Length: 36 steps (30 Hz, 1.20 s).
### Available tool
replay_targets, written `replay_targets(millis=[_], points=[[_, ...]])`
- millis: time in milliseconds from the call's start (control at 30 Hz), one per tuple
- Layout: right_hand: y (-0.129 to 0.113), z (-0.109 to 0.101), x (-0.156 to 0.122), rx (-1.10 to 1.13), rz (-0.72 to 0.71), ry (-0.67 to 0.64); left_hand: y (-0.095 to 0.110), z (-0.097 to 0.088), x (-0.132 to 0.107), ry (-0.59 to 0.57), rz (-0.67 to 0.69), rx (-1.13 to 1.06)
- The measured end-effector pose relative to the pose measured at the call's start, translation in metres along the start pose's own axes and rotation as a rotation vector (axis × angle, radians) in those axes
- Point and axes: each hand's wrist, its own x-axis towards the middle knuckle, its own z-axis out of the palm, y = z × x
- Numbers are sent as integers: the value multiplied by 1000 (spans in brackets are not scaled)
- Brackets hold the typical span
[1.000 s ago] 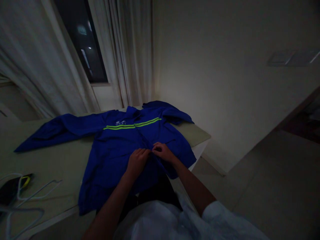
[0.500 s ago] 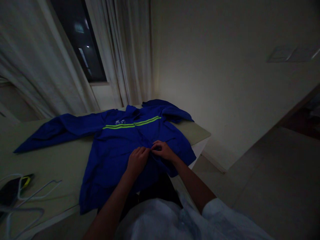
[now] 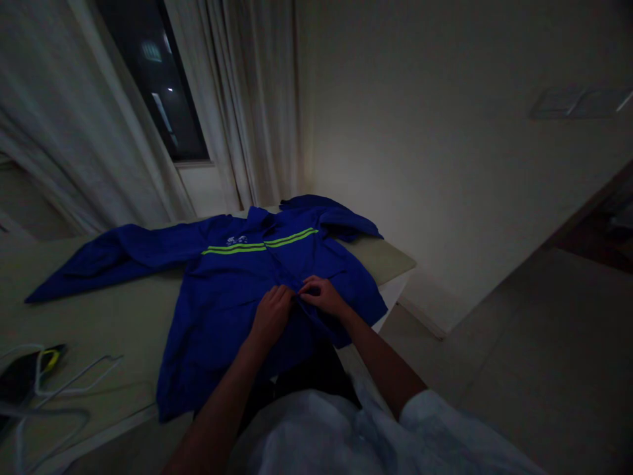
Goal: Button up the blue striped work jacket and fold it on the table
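Note:
A blue jacket [image 3: 222,316] with yellow-green stripes across the chest lies front side up, its collar away from me and its hem hanging over the near table edge. At the lower front opening, my left hand [image 3: 273,310] is closed on the jacket's edge. Close beside it, my right hand [image 3: 321,295] pinches the same front edge between thumb and fingers. The fingertips nearly meet. Whatever small fastening lies between them is too dark and small to make out. One sleeve stretches out to the left; the other is folded at the far right.
The pale table [image 3: 119,330] carries white wire hangers [image 3: 74,389] and a black object with a yellow part [image 3: 30,373] at the left. Curtains [image 3: 247,99] and a window [image 3: 163,86] stand behind. A wall [image 3: 420,165] rises past the table's right end.
Both hands stay at the jacket's front edge, with only a slight shift of the left fingers. The jacket lies as before; the view has moved slightly.

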Motion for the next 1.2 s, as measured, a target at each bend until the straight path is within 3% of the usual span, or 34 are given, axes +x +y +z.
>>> replay_targets(millis=[500, 800, 1200], points=[[-5, 1, -3, 5, 0, 5, 9, -11, 0, 1, 36, 96], [2, 3, 2, -44, -103, -3, 7, -5, -3, -25, 1, 70], [-2, 4, 0, -74, -110, 45, 9, -11, -7, -54, 8, 74]])
